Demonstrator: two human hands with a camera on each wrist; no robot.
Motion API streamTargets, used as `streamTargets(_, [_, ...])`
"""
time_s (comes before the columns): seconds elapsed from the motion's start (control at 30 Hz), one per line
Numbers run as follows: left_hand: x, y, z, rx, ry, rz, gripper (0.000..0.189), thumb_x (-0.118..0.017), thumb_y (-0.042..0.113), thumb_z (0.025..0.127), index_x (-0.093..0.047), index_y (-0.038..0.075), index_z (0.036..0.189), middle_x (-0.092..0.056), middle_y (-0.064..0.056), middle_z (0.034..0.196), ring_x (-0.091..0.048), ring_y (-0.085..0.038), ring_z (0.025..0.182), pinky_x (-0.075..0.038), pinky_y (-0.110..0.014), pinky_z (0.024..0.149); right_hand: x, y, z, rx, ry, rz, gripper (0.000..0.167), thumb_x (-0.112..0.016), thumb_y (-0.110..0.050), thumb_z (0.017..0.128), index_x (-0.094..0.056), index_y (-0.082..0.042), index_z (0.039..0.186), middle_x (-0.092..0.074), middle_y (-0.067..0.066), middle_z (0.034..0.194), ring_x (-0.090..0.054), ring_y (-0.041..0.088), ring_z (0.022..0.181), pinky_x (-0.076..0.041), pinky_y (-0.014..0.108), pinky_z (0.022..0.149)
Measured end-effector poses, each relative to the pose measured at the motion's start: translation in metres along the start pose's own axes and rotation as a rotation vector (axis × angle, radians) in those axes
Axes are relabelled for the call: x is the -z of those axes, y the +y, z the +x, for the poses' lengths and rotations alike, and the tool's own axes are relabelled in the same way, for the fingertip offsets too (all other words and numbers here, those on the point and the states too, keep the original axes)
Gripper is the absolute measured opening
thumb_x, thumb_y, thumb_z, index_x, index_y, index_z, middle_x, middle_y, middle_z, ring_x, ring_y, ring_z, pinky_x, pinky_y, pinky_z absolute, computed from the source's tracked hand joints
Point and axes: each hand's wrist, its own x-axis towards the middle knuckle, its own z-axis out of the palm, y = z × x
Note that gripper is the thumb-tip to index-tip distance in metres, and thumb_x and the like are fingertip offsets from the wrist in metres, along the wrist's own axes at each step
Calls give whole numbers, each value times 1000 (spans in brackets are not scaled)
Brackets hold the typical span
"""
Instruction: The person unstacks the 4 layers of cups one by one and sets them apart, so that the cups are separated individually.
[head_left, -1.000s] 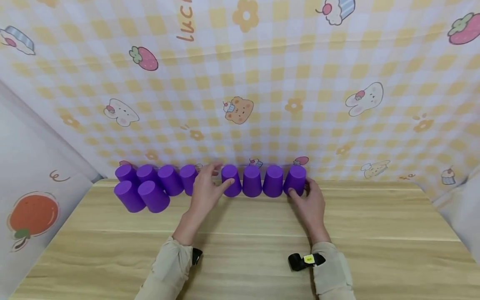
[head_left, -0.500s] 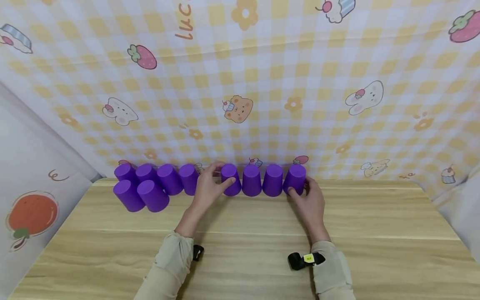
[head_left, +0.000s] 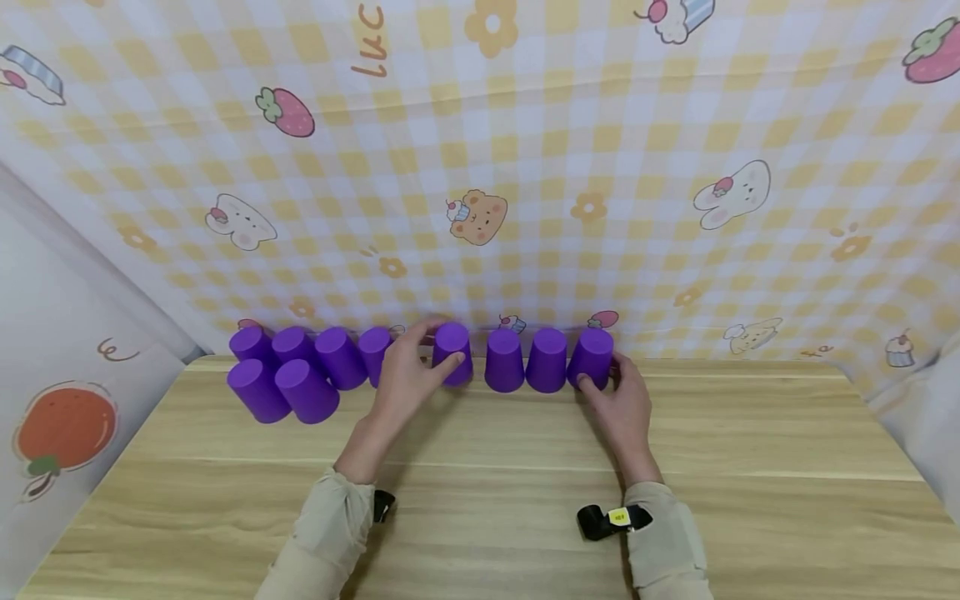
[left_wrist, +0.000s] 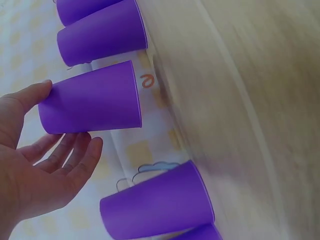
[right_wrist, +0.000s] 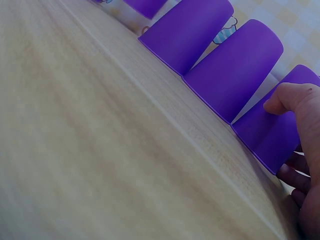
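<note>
Purple cups stand upside down in a row at the back of the table. My left hand (head_left: 405, 379) pinches one purple cup (head_left: 453, 340) between thumb and fingers, raised a little off the wood; in the left wrist view this held cup (left_wrist: 92, 100) has its rim apart from the tabletop. My right hand (head_left: 621, 412) grips the row's rightmost cup (head_left: 594, 354), thumb in front and fingers around its right side. Two more cups, a middle one (head_left: 504, 362) and its neighbour (head_left: 546, 362), stand between the hands, close beside the rightmost one.
Left of my left hand several cups (head_left: 341, 362) continue the row, the nearest (head_left: 373, 350) partly covered by the hand. Two cups (head_left: 307, 392) stand in front of the row's left end. A checked cloth (head_left: 585, 275) hangs behind the wooden table (head_left: 487, 500).
My left hand has closed on its cup, lifted it slightly and moved it left, widening the gap to the cups on the right. My right hand has stayed on its cup.
</note>
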Motion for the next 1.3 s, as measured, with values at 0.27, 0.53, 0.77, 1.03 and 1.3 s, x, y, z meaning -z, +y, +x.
streamTargets(0.27, [17,-1,-10,-40,32,43,50,-80,16,73,-61,3,117,-64,-10,101,-59,-24,89,-53,-40,71,0,0,-1,-3,-4,5,58,-69,-18,80,-47,3,128,-54,20,118,-52,32,106,-41,42,93])
streamTargets(0.53, [40,2,-27,-47,58,83,54,-82,18,71,-61,4,119,-64,-11,105,-60,-23,91,-52,-40,75,-1,0,0,0,-11,4,58,-69,-19,80,-47,4,128,-54,21,117,-53,32,105,-41,42,93])
streamTargets(0.77, [57,0,-39,-37,55,111,54,-82,16,70,-60,2,118,-65,-11,103,-60,-23,89,-53,-40,73,-1,0,-1,-7,-12,0,57,-69,-18,80,-47,3,128,-54,20,117,-52,32,105,-40,43,93])
streamTargets(1.03, [78,-14,-49,-41,3,201,52,-82,16,71,-61,0,117,-65,-14,102,-61,-26,89,-54,-40,74,-2,1,0,0,-9,-10,57,-69,-18,80,-47,3,128,-55,20,116,-52,32,104,-40,42,92])
streamTargets(1.3, [97,-24,-54,-106,-25,291,48,-81,17,71,-63,2,114,-67,-8,93,-61,-21,79,-51,-39,66,-1,1,0,-16,-15,-18,57,-68,-19,81,-47,3,129,-54,20,118,-52,32,105,-39,43,93])
